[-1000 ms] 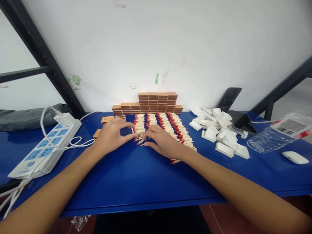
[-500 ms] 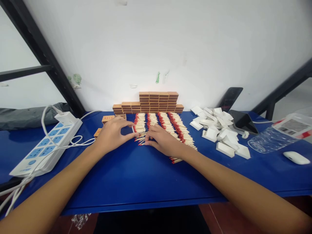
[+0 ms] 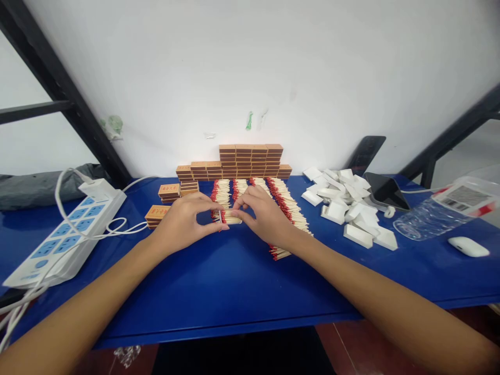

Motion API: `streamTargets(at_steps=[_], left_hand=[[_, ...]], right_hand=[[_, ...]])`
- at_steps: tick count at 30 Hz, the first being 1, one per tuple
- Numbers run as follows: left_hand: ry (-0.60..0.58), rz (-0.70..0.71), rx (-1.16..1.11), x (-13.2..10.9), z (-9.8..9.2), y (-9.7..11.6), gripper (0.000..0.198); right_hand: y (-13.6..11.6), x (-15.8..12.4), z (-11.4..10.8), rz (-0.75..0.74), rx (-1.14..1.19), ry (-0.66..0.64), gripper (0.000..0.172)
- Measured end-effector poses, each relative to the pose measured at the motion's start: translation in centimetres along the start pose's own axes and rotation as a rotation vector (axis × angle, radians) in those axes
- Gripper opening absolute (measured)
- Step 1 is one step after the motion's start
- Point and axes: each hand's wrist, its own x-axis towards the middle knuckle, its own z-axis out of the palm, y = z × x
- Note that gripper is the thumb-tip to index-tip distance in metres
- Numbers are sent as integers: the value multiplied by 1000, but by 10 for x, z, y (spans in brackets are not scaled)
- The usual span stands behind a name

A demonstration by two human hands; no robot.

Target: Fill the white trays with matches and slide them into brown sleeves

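My left hand [image 3: 185, 221] has thumb and forefinger pinched on a small white matchbox tray [image 3: 220, 215], seen almost edge-on. Facing it, my right hand [image 3: 261, 212] closes its fingertips on the pale ends of a small bunch of matches [image 3: 232, 221]. Their red heads point left, at the tray; whether they are inside its walls cannot be made out. Just beyond both hands, red-headed matches [image 3: 284, 200] lie in several long rows, partly hidden by my right hand.
Brown matchboxes [image 3: 250, 162] are stacked against the wall, with more orange-topped matchboxes [image 3: 157, 212] at left. White trays [image 3: 351, 200] are heaped on the right, near a dark phone [image 3: 367, 155], a plastic bag [image 3: 425, 216] and a white case [image 3: 469, 247]. A power strip [image 3: 66, 239] with cables lies left.
The tray in my left hand has turned and come slightly nearer. My right hand has shifted up from the loose matches and now holds a bunch at the tray. The view moved slightly.
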Motion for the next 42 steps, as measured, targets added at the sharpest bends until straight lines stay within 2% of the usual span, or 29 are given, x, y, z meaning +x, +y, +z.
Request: streamTargets(at_steps=[6, 12, 16, 23, 28, 32, 35, 38, 42], left_hand=[[5, -49, -50, 0, -2, 2, 39], [-22, -30, -56, 0, -2, 3, 37], [3, -24, -41, 0, -1, -1, 36], [17, -60, -23, 2, -8, -5, 36], [-29, -49, 0, 4, -12, -4, 38], [2, -41, 169, 8, -32, -21, 53], [77, -102, 376, 15, -55, -47, 39], [-49, -116, 522, 26, -67, -71, 28], [-169, -116, 517, 45, -56, -86, 15]], right_hand=[[-2, -1, -4, 29, 37, 2, 10], [-5, 1, -4, 73, 97, 11, 11], [-4, 0, -6, 76, 108, 32, 9], [4, 0, -16, 5, 95, -89, 33], [5, 2, -16, 2, 102, -116, 29], [9, 1, -17, 2, 59, -52, 26], [16, 1, -18, 35, -6, 0, 24], [24, 2, -17, 58, -62, 37, 26], [28, 2, -17, 42, -97, 72, 28]])
